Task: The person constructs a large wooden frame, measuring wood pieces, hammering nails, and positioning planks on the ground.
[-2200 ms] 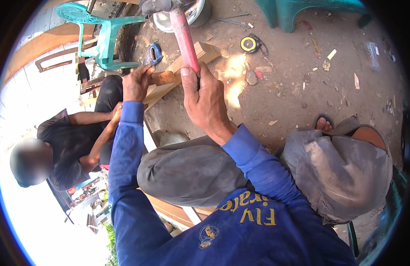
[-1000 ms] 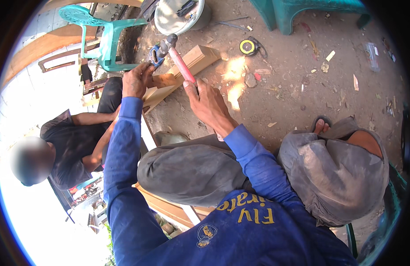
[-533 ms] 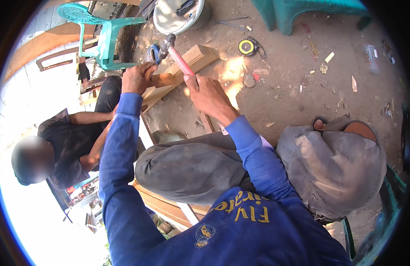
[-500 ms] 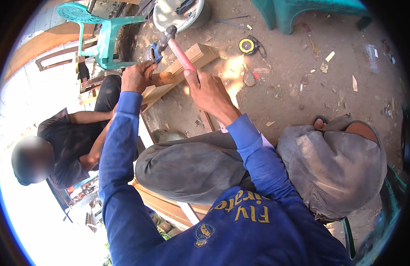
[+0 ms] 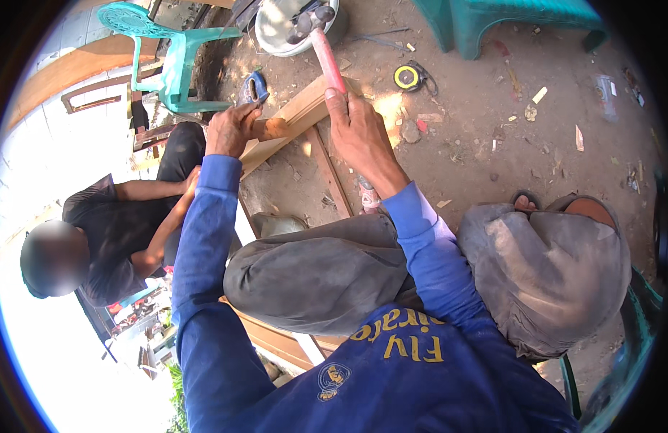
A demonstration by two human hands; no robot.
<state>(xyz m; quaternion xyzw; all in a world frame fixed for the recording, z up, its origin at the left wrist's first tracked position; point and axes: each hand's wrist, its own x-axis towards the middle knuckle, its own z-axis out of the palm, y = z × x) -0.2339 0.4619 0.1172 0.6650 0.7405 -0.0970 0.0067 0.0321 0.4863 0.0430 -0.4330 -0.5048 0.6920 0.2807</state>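
From my head view, the right hand has its fingers wrapped round the red handle of a hammer, which points up and slightly left, its head overlapping the pale bucket in my line of sight. The left hand is the nearer one to the brown block, its fingers drawn close together at the block's left end; I cannot tell whether they pinch something slim. Beside and under that block, the pale timber runs its long axis from lower left to upper right. I judge the key relation to be this: the hammer's head stands up and right of the left fingers, well apart from them.
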